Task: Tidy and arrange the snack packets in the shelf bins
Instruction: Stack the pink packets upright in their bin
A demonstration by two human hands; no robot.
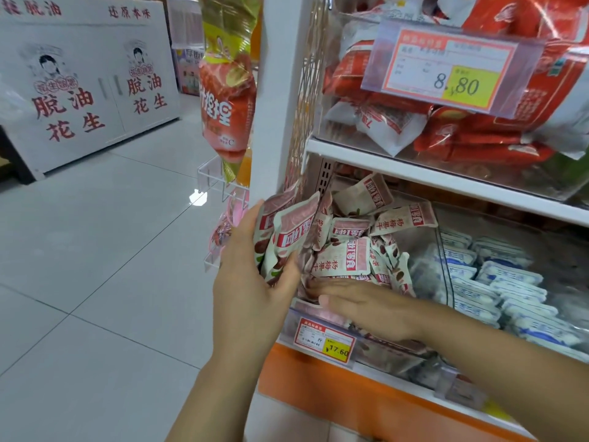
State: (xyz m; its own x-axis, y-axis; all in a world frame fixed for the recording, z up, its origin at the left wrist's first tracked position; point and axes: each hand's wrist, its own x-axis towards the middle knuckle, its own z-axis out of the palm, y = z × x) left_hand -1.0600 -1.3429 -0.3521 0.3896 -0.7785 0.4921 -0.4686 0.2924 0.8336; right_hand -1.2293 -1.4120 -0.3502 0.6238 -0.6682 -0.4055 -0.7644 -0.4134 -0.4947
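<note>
A clear shelf bin (318, 314) on the lower shelf holds a heap of cream and pink snack packets (347, 256) with red labels. My left hand (255, 282) grips a bunch of these packets (287, 231) at the bin's left end, just outside the shelf post. My right hand (363, 304) lies flat, fingers straight, over the bin's front wall and touches the lowest packets of the heap.
Blue and white packets (497, 282) fill the bin to the right behind a clear divider (446, 263). Red packets (446, 129) crowd the upper shelf behind a price tag (446, 68). A hanging snack bag (226, 100) and wire hooks (220, 193) stick out at the left. A white cabinet (86, 84) stands on the tiled floor.
</note>
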